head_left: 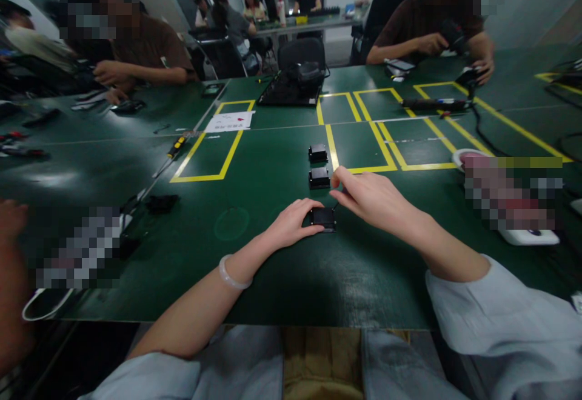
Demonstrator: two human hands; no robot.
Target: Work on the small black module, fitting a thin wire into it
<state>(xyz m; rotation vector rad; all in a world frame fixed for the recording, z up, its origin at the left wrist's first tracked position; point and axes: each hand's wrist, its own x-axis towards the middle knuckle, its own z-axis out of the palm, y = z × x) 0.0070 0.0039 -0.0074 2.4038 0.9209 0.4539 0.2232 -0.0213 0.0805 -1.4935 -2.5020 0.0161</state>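
Note:
A small black rectangular block with tabs at its corners lies flat on the green table. My left hand grips it from the left, thumb on the near side and fingers on the far side. Just right of the block, my right hand is closed in a pinch. A thin dark rod seems to reach down from those fingers to the block's right edge; its kind cannot be made out. Beyond lie two similar black blocks, a nearer one and a farther one.
Yellow tape rectangles mark the green table. A yellow-and-black screwdriver and a paper label lie left. A phone-like object is at right. Across the table, one person works left, another right.

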